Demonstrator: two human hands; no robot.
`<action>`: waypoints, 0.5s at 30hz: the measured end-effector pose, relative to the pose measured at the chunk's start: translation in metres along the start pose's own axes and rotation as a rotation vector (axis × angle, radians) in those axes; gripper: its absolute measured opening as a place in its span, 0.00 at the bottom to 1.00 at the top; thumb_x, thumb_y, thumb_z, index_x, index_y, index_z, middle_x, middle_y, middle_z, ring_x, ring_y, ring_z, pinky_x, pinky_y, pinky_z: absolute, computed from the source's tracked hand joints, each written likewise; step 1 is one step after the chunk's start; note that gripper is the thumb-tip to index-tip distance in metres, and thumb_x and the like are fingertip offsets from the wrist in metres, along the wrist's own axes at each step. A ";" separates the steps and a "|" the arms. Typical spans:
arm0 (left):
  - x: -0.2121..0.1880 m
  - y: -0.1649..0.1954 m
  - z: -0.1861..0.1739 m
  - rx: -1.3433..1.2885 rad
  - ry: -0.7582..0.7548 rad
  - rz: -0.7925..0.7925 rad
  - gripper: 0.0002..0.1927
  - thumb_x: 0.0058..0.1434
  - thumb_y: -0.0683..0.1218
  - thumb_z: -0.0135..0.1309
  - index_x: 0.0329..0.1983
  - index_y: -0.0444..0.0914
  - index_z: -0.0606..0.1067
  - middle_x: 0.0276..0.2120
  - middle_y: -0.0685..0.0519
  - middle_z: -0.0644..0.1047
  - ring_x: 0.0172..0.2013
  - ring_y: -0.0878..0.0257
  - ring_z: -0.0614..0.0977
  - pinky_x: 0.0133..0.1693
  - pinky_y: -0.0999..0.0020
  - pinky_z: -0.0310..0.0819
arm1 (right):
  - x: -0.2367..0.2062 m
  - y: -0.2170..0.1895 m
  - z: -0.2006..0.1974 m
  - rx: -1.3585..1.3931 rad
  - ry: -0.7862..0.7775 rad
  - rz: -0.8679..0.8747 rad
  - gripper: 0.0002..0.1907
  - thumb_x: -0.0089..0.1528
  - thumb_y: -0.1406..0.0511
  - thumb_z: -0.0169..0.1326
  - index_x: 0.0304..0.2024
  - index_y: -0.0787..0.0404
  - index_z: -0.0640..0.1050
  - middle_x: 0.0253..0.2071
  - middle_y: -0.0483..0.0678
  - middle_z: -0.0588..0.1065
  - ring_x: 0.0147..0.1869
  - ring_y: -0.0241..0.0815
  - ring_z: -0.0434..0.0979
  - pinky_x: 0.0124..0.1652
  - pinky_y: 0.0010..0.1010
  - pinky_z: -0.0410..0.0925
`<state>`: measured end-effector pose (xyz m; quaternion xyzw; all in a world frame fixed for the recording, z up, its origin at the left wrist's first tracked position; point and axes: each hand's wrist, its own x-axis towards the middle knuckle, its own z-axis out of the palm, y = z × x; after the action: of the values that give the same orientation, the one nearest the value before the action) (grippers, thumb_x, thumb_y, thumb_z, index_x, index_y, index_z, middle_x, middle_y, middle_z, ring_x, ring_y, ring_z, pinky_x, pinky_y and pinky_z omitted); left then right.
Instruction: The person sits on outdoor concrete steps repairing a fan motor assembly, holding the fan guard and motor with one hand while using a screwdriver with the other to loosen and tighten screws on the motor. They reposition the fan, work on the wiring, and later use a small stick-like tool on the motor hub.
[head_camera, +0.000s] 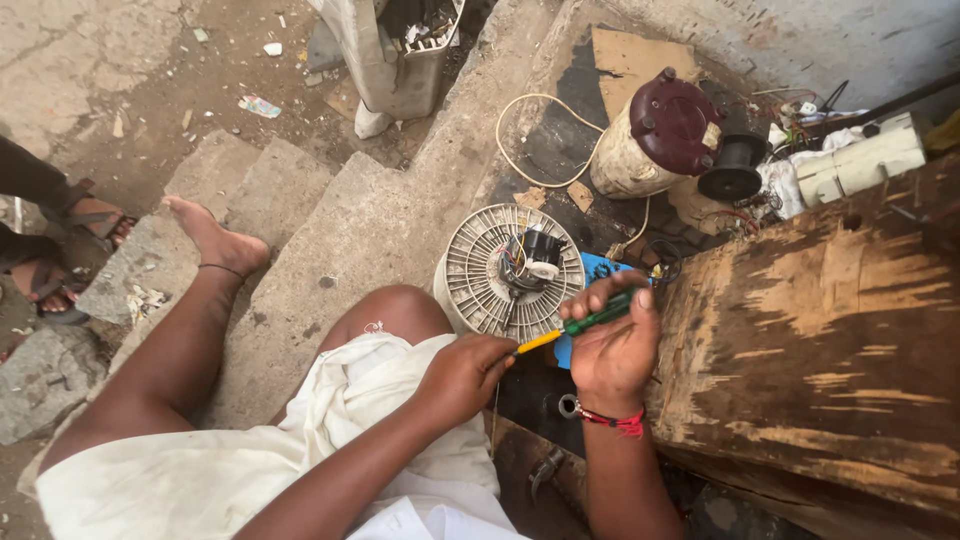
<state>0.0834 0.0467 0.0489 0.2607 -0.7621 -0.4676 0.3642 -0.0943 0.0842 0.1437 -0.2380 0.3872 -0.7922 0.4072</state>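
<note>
Beside the fan motor (513, 272), both hands' grips close on a screwdriver (577, 326) slanting up-right: left hand (462, 375), right hand (612, 345).

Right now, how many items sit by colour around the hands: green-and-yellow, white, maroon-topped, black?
Green-and-yellow: 1, the screwdriver
White: 1, the round fan grille
Maroon-topped: 1, the motor housing
Black: 1, the spool
Total: 4

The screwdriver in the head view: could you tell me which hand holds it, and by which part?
The right hand grips the screwdriver by its green handle; the left hand pinches its yellow end.
</note>
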 end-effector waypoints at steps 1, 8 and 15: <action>0.003 -0.003 0.002 0.008 0.017 -0.002 0.10 0.62 0.45 0.59 0.45 0.37 0.80 0.40 0.45 0.83 0.42 0.46 0.83 0.43 0.54 0.77 | 0.002 -0.001 0.000 0.005 -0.049 -0.066 0.13 0.71 0.55 0.48 0.43 0.58 0.71 0.30 0.47 0.69 0.34 0.42 0.71 0.38 0.39 0.70; 0.030 -0.032 0.017 0.058 0.113 -0.246 0.23 0.58 0.48 0.64 0.56 0.38 0.74 0.44 0.44 0.81 0.43 0.50 0.84 0.43 0.56 0.78 | 0.034 -0.018 0.003 -0.117 -0.239 -0.348 0.12 0.72 0.58 0.55 0.43 0.57 0.69 0.29 0.47 0.67 0.27 0.40 0.65 0.27 0.31 0.65; 0.050 -0.035 0.020 0.070 0.098 -0.287 0.40 0.53 0.47 0.67 0.68 0.40 0.65 0.58 0.44 0.73 0.48 0.48 0.82 0.45 0.56 0.77 | 0.050 -0.012 0.022 -0.172 -0.346 -0.345 0.11 0.72 0.60 0.55 0.45 0.56 0.67 0.25 0.47 0.64 0.23 0.38 0.63 0.24 0.30 0.62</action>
<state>0.0394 0.0049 0.0274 0.4021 -0.7142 -0.4748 0.3208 -0.1124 0.0377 0.1691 -0.4664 0.3315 -0.7616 0.3043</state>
